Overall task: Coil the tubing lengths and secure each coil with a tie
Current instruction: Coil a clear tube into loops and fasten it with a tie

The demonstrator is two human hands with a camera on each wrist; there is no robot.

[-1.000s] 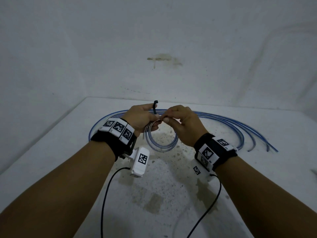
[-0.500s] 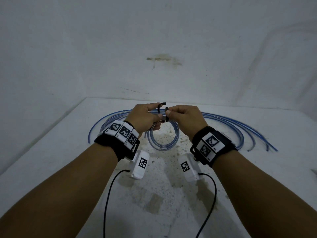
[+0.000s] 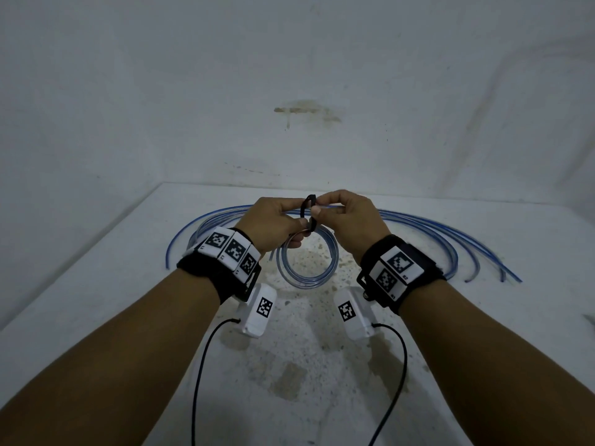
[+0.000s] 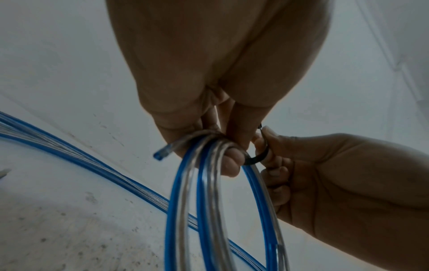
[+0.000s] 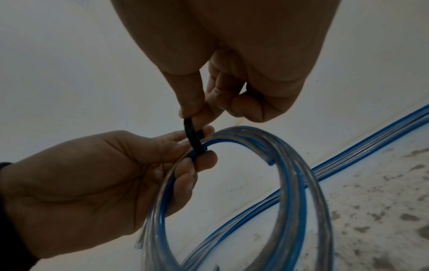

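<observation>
Both hands have risen slightly since half a second ago, and the black tie (image 3: pixel 308 211) now arches higher over the coil (image 3: pixel 309 262), its upper end pinched by the right hand (image 3: pixel 349 222). Left hand (image 3: pixel 273 225) has its grip closed round the top of the coil, fingers bunching the turns together, thumb by the tie's lower end. Right hand's grip is a thumb-and-finger pinch on the tie, which is bent round the bundle but not yet fastened. Coil hangs from the left hand above the speckled tabletop (image 3: pixel 306 365); loose tubing lengths (image 3: pixel 450 233) lie in arcs on the far side, uncoiled. Risk: springy tubing could pop a turn out if the left fingers ease off. Free end (image 4: pixel 162 153) sticks out left of the bundle, likely outside the tie. Tie may also slip from the pinch.
</observation>
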